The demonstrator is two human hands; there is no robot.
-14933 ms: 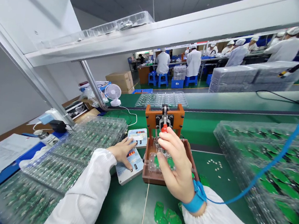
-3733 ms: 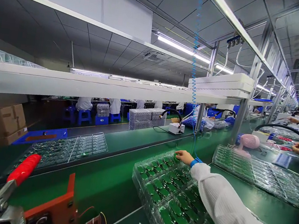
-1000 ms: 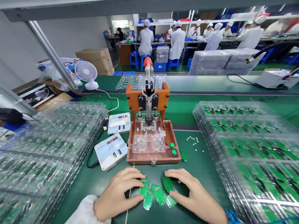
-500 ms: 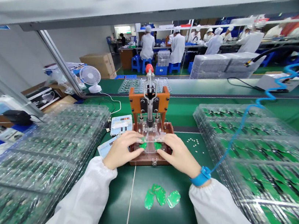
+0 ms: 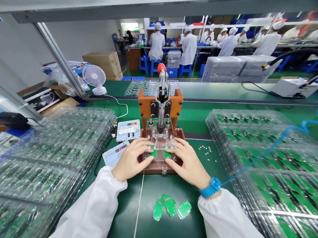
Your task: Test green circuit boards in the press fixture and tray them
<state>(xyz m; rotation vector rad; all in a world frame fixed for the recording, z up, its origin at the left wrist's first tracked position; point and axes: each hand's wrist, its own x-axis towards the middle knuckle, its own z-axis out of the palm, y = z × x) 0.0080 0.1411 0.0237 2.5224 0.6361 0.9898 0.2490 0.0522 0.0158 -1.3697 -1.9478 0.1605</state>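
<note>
My left hand (image 5: pixel 136 156) has its thumb and fingers on a green circuit board (image 5: pixel 153 153) at the left of a toggle-clamp test fixture (image 5: pixel 152 169). On the right side of the same fixture, my right hand (image 5: pixel 188 160) grips a second green circuit board (image 5: pixel 167 154) in the same way. Both boards lie partly under the clear plate, and my fingers cover their outer edges. Above them stands the clamp lever with its red knob (image 5: pixel 161 68). Several loose green circuit boards (image 5: pixel 169 206) lie on the green mat in front of the fixture.
Stacked clear trays of boards stand at left (image 5: pixel 85 140) and right (image 5: pixel 274 162). Two small meters (image 5: pixel 128 129) sit left of the fixture, near a white fan (image 5: pixel 94 76). Tiny pale pieces (image 5: pixel 204 150) lie to its right. A blue coiled cord (image 5: pixel 290 129) runs from my right wristband.
Both hands stay at the fixture with only slight finger shifts. The blue cord has swung to the right and lower. The view has shifted slightly.
</note>
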